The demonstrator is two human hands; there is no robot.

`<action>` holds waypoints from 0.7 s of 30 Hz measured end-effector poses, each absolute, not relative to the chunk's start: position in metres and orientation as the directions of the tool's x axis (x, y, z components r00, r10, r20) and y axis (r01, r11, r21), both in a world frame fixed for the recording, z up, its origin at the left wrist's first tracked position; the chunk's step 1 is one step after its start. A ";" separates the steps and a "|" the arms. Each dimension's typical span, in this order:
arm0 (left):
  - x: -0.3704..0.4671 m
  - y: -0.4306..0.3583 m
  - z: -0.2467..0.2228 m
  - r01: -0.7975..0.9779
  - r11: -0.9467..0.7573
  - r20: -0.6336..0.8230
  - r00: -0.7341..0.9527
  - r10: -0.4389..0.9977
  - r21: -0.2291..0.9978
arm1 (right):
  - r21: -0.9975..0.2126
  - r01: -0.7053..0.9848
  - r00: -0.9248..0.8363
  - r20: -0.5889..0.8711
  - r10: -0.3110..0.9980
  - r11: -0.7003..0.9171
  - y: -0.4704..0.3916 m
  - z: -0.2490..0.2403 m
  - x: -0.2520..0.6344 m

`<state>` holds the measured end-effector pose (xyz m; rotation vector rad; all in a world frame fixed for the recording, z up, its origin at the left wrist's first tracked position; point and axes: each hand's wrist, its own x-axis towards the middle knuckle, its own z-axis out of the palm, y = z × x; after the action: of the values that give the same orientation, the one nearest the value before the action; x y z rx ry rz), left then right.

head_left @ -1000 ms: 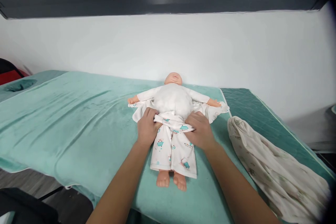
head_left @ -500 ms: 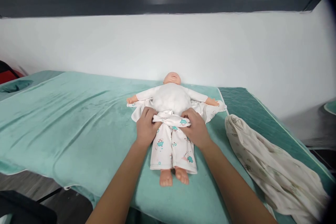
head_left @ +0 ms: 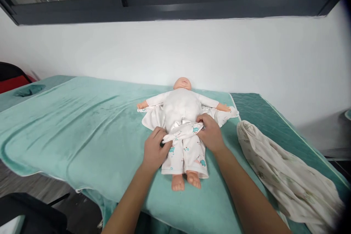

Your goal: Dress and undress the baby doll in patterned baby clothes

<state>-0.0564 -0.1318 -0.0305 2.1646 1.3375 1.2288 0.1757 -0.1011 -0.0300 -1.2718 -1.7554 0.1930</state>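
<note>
A baby doll [head_left: 182,104] lies on its back with its arms spread and its feet toward me. White printed trousers [head_left: 193,155] cover its legs, and their upper edge is bunched across the hips. My left hand [head_left: 157,147] pinches the left end of this bunched edge. At the right end, my right hand [head_left: 211,131] grips the same edge between thumb and fingers. An opened white printed top [head_left: 153,117] is spread under the doll's torso and arms.
A green sheet [head_left: 82,124] covers the bed. To the right lies a crumpled cream cloth [head_left: 287,175]. Behind the bed are a white wall [head_left: 137,51] and a dark window frame [head_left: 192,7]. A black object [head_left: 33,212] stands at the lower left.
My left hand has moved down toward the doll's feet, and the waist edge now slants lower on the left. My right hand keeps its grip. The view has shifted slightly.
</note>
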 end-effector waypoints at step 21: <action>-0.052 -0.119 -0.034 0.556 -0.477 0.494 0.132 0.859 0.681 | -0.810 0.507 0.058 0.372 0.926 0.294 -0.170 -0.043 0.157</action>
<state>-0.0522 -0.1190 -0.0339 2.0836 1.3719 1.2747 0.1574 -0.1697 -0.0431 -1.3493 -1.5892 0.5402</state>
